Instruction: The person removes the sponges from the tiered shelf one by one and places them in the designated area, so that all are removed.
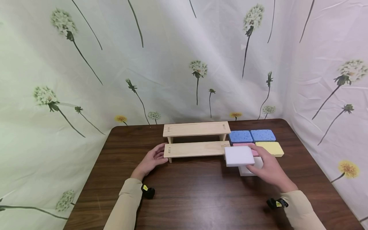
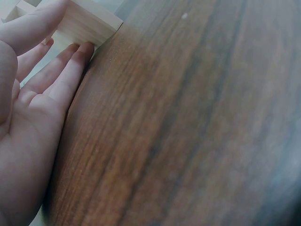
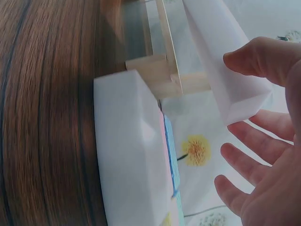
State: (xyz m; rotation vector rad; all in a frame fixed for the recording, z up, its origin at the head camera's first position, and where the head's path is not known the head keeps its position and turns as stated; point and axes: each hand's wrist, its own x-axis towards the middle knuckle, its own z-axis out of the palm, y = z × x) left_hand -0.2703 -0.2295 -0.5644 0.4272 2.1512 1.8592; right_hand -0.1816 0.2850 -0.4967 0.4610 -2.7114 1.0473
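Note:
A two-step wooden rack stands near the back of the table, each step a pale board on upright end panels. My left hand is at its left end, and in the left wrist view the fingers reach out nearly straight with their tips against the end panel. Between thumb and fingers, my right hand pinches a white sponge block by its right end. It is raised beside the lower step's right end. Below it lies a second white sponge block, partly hidden in the head view.
Right of the rack, two blue sponges lie side by side at the back. In front of them are a pink sponge, mostly covered by the raised block, and a yellow sponge. A flower-printed curtain borders the dark wooden table.

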